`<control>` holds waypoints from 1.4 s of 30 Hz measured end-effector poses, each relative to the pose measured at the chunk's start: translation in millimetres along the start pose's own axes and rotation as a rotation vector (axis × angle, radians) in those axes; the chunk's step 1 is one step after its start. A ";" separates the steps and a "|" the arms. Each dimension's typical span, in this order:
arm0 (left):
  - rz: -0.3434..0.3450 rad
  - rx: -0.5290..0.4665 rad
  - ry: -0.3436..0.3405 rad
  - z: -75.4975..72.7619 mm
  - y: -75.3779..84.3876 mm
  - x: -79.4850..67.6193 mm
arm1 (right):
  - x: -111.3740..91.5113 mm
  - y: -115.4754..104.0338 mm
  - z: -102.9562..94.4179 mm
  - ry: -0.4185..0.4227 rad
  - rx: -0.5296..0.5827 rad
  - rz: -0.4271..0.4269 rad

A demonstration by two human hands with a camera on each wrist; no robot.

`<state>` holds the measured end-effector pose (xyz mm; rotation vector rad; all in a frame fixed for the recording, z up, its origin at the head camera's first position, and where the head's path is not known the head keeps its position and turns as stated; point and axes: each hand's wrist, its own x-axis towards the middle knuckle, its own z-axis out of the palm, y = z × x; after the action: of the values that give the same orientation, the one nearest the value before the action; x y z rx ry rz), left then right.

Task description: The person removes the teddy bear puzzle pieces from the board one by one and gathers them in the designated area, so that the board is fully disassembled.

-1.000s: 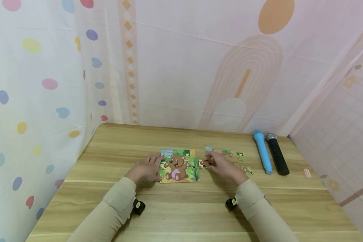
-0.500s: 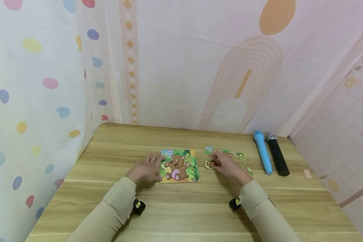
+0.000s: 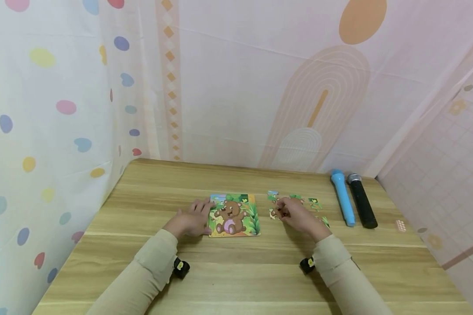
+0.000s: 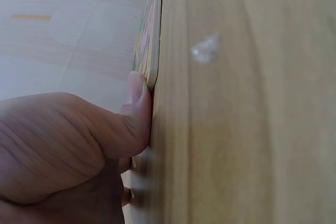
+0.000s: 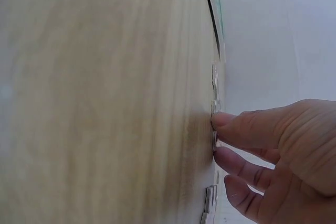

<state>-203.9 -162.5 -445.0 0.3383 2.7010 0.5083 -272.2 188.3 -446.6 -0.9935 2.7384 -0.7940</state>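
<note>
In the head view a bear picture puzzle board (image 3: pixel 233 218) lies flat on the table. My left hand (image 3: pixel 197 221) rests at its left edge, fingers spread along the side. In the left wrist view the thumb (image 4: pixel 137 95) touches the board's near corner. Right of the board my right hand (image 3: pixel 297 216) pinches a jigsaw piece (image 3: pixel 275 214) down at the tabletop. The right wrist view shows its thumb (image 5: pixel 226 119) and fingertips on the thin piece, a second piece edge just beyond. More jigsaw pieces (image 3: pixel 314 204) lie around the right hand, some partly hidden under it.
A blue microphone (image 3: pixel 344 199) and a black microphone (image 3: pixel 362 201) lie at the right of the wooden table (image 3: pixel 236 280). A small pink dotted item (image 3: pixel 400 225) sits near the right edge. A patterned curtain (image 3: pixel 228 87) hangs behind the table.
My right hand has shifted a little right, and the jigsaw piece at its fingers has slid right, away from the board. The left hand and the puzzle board have stayed in place.
</note>
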 end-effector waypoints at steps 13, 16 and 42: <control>0.000 -0.001 0.006 1.9 -1.9 1.7 | -3.7 -1.1 -1.5 -0.011 -0.002 0.001; -0.001 -0.001 0.005 1.4 -1.1 1.3 | -2.8 -2.6 -1.1 0.001 0.007 0.046; -0.010 -0.029 -0.008 0.8 0.6 1.4 | 28.0 -69.2 40.3 -0.124 -0.214 -0.065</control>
<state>-204.7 -161.4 -445.8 0.3186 2.6836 0.5422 -243.6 108.5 -443.7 -1.1345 2.7378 -0.4364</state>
